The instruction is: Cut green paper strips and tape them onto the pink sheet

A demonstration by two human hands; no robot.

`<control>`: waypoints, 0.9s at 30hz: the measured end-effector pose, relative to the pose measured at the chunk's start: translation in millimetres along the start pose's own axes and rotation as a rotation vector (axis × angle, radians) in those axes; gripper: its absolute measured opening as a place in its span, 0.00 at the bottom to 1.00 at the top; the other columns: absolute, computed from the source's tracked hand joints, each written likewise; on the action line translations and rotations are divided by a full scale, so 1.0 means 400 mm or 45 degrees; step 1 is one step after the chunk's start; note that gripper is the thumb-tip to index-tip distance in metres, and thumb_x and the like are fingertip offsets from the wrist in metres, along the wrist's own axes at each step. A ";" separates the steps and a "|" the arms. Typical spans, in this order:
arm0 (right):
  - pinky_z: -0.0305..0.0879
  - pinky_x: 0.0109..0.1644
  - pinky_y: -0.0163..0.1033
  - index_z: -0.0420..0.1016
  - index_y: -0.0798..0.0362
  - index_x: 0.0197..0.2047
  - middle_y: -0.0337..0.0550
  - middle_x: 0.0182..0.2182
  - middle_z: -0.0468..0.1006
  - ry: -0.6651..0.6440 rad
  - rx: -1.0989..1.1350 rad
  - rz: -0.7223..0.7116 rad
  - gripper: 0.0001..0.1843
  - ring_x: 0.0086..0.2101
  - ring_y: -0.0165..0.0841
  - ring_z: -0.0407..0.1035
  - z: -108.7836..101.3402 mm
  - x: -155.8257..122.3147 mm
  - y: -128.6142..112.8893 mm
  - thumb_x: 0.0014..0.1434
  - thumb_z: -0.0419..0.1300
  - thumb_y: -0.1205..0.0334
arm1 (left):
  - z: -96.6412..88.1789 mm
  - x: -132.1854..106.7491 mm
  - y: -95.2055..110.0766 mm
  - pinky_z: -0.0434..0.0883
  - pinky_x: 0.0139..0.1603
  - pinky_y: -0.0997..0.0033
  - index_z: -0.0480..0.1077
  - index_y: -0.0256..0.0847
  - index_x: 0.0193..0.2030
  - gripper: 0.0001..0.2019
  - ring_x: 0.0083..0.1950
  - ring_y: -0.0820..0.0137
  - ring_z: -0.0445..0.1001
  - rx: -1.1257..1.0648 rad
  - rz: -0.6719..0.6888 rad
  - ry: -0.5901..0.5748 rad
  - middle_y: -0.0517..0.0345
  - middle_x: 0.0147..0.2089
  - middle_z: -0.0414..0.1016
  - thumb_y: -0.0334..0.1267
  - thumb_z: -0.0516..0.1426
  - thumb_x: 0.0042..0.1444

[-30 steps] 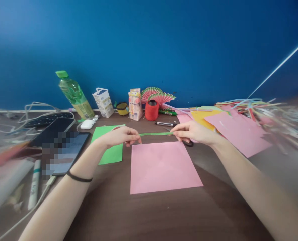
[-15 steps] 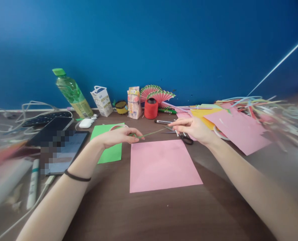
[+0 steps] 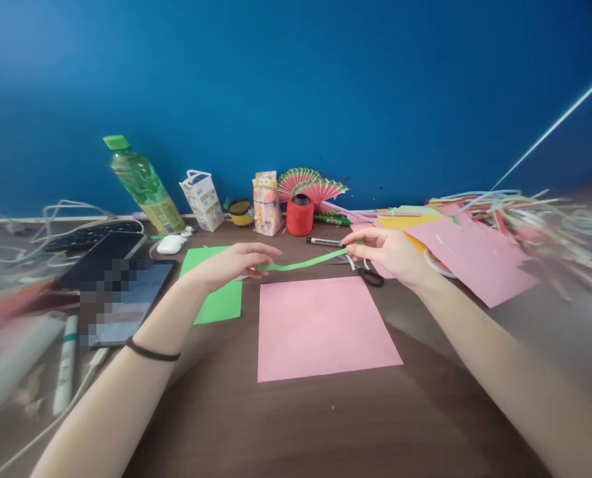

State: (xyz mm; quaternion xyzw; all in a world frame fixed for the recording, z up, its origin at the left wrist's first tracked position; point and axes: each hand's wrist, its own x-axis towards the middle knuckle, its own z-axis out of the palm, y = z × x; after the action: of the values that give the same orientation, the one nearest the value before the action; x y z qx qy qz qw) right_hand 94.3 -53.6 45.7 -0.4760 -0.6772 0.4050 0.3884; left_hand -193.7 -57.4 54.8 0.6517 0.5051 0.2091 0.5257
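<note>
The green strip (image 3: 303,262) hangs at mid-frame above the far edge of the pink sheet (image 3: 323,328). Half a second ago it was edge-on; now its flat face shows again, sloping up to the right with a little slack. The left hand (image 3: 231,264) nips its left end under flat, stretched fingers. The right hand (image 3: 385,252) pinches the other end above the scissors (image 3: 371,276).

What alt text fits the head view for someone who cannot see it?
The left hand and right hand hold a green paper strip by its ends, just past a pink paper square on a brown desk. Behind stand a bottle and red thread spool.
</note>
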 end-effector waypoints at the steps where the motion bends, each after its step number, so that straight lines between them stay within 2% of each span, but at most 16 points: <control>1: 0.65 0.30 0.37 0.75 0.56 0.35 0.42 0.26 0.75 0.016 -0.013 -0.011 0.16 0.25 0.31 0.68 -0.001 0.001 0.001 0.45 0.63 0.55 | -0.001 0.000 0.000 0.68 0.45 0.70 0.70 0.41 0.49 0.19 0.42 0.70 0.70 0.018 0.011 0.001 0.54 0.46 0.72 0.44 0.55 0.50; 6: 0.67 0.32 0.39 0.75 0.55 0.33 0.43 0.27 0.76 0.077 -0.077 -0.053 0.14 0.26 0.32 0.69 -0.012 0.005 0.007 0.45 0.63 0.54 | -0.004 -0.001 0.000 0.68 0.41 0.71 0.69 0.40 0.49 0.19 0.40 0.71 0.69 0.058 0.044 -0.074 0.53 0.45 0.71 0.41 0.57 0.48; 11: 0.68 0.34 0.39 0.75 0.52 0.33 0.42 0.28 0.76 0.049 -0.085 -0.035 0.14 0.28 0.33 0.70 -0.025 0.007 0.013 0.46 0.63 0.52 | -0.005 -0.001 -0.003 0.68 0.43 0.70 0.69 0.40 0.47 0.19 0.43 0.69 0.70 0.131 0.052 -0.087 0.54 0.45 0.72 0.41 0.57 0.47; 19: 0.68 0.35 0.39 0.75 0.53 0.32 0.43 0.29 0.77 0.005 -0.128 -0.022 0.14 0.29 0.34 0.71 -0.033 0.009 0.017 0.45 0.63 0.52 | 0.010 0.001 0.003 0.67 0.44 0.68 0.71 0.40 0.40 0.15 0.42 0.65 0.73 0.372 0.035 0.054 0.59 0.37 0.76 0.41 0.56 0.44; 27: 0.68 0.37 0.40 0.75 0.53 0.32 0.43 0.29 0.77 -0.031 -0.143 -0.003 0.12 0.31 0.35 0.72 -0.038 0.005 0.013 0.46 0.63 0.55 | 0.018 0.004 -0.001 0.68 0.40 0.71 0.71 0.40 0.36 0.13 0.39 0.66 0.74 0.374 0.021 0.086 0.59 0.35 0.77 0.43 0.56 0.44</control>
State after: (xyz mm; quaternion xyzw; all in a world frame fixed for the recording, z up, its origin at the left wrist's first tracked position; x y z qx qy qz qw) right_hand 109.5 -47.6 46.8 -0.4913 -0.7042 0.3716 0.3531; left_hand -187.4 -59.6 51.6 0.7184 0.5424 0.1588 0.4056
